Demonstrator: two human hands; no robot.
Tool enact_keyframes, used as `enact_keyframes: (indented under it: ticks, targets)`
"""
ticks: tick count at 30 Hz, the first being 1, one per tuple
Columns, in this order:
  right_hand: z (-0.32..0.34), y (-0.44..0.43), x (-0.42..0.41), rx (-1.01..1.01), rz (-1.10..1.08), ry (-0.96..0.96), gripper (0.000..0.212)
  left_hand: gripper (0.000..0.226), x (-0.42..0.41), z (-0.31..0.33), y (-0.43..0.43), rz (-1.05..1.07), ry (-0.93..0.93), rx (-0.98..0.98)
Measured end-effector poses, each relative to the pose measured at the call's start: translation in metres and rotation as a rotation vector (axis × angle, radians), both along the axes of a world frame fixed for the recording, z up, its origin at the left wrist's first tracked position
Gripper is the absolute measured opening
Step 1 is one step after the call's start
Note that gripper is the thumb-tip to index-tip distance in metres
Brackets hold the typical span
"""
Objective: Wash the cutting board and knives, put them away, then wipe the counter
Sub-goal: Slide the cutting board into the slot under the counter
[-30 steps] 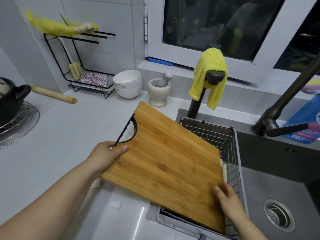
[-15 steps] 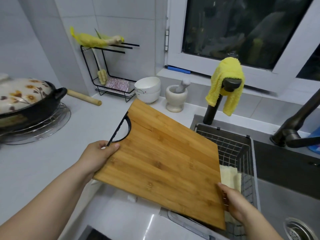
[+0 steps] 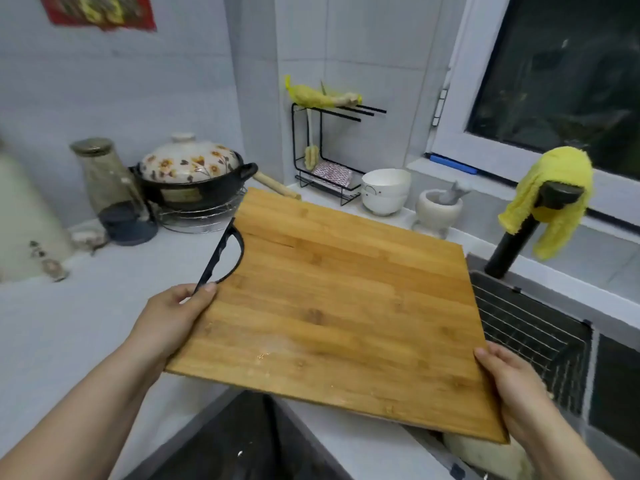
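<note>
Head view: your left hand (image 3: 169, 317) pinches the cutting board (image 3: 339, 313) by its black handle and your right hand (image 3: 509, 386) grips its near corner, holding it tilted above the white counter (image 3: 69, 323) and sink basket (image 3: 530, 327). Against the tiled wall: flowered pot (image 3: 194, 174), stacked bowls (image 3: 384, 192), mortar (image 3: 438, 211).

No legible text, red wall poster (image 3: 100, 10) blurred, pot label (image 3: 181, 195) unreadable

Pale grey walls (image 3: 173, 98) met in a corner behind the white counter (image 3: 69, 323), the far one tiled. At the right a white-framed window (image 3: 568, 84) showed dark glass. A red poster (image 3: 100, 10) hung blurred high on the left wall. The light was cool and even.
</note>
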State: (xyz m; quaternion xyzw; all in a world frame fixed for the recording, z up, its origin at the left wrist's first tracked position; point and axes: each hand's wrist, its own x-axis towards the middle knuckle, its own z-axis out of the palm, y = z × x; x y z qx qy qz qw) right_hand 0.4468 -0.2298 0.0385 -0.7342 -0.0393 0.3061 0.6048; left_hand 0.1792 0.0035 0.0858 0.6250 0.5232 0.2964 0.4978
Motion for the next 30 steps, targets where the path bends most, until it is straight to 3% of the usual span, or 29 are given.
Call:
enact_keyframes:
  ticks: [7,15,22,30]
  targets:
    - [0.006,0.074,-0.066,-0.032,0.387,-0.152,0.019,0.014,-0.125,-0.009,-0.041,0.332,-0.012,-0.028]
    - [-0.006,0.135,-0.156,-0.121,0.593,-0.229,0.025,0.008,-0.235,-0.028,-0.071,0.606,-0.005,-0.053]
    - [-0.011,0.164,-0.239,-0.18,0.727,-0.266,0.024,0.02,-0.321,-0.044,-0.086,0.73,0.045,-0.083]
    - [-0.017,0.179,-0.288,-0.232,0.778,-0.243,0.025,0.018,-0.375,-0.063,-0.085,0.663,0.144,-0.122]
